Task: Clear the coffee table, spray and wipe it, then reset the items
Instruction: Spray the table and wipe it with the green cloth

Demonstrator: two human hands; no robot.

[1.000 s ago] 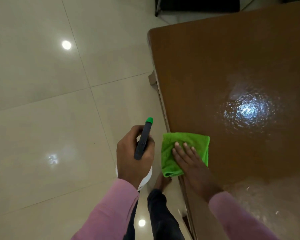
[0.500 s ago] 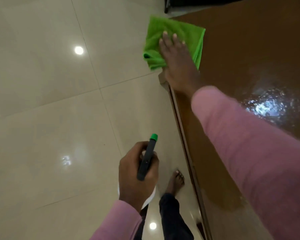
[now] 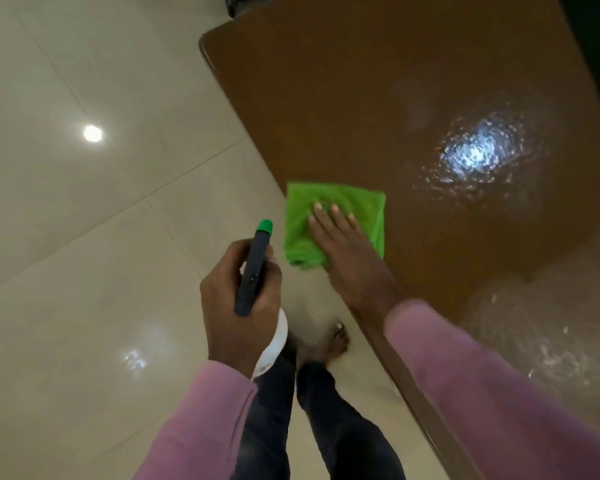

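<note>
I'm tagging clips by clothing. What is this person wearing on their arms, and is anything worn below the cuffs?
Both arms are in long, plain pink sleeves: the left sleeve and the right sleeve each end at the wrist. Below the cuffs nothing is worn: no gloves, and no watch, ring or bracelet shows.

Glossy wood coffee table (image 3: 326, 98); fuzzy cloth (image 3: 336, 206); polished floor tiles (image 3: 66, 237).

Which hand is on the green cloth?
The right hand, fingers flat on the green cloth at the coffee table edge; the left hand instead grips the spray bottle over the floor.
</note>
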